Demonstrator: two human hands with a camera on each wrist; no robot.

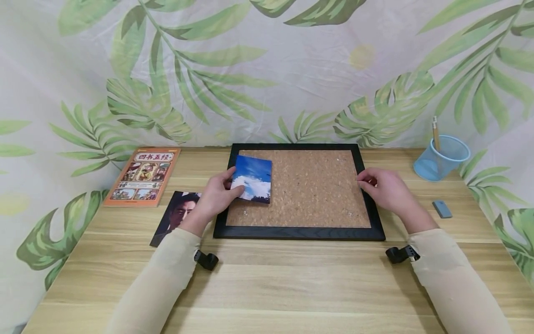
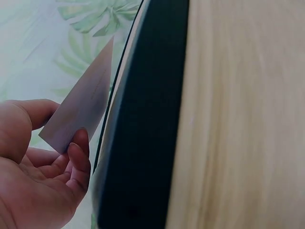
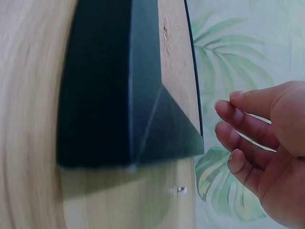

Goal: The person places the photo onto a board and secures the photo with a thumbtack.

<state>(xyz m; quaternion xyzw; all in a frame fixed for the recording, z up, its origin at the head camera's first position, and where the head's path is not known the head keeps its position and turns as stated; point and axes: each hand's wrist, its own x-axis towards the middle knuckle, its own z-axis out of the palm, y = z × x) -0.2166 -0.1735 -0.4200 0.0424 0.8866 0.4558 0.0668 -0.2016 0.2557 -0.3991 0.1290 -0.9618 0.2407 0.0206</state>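
Head camera view: the left hand (image 1: 214, 197) pinches a sky photo (image 1: 252, 178) between thumb and fingers, holding it over the upper left corner of a black-framed cork board (image 1: 367, 208) on a wooden desk (image 1: 267, 283). The right hand (image 1: 385, 188), fingers loosely curled, rests on the frame's right edge, gripping nothing visible.

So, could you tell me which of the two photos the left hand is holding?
The sky photo, blue with white clouds, held over the cork board; the portrait photo lies flat on the table.

Pale leaf-print cloth backdrop (image 1: 292, 69) (green fronds) behind a light wooden table (image 1: 267, 287).
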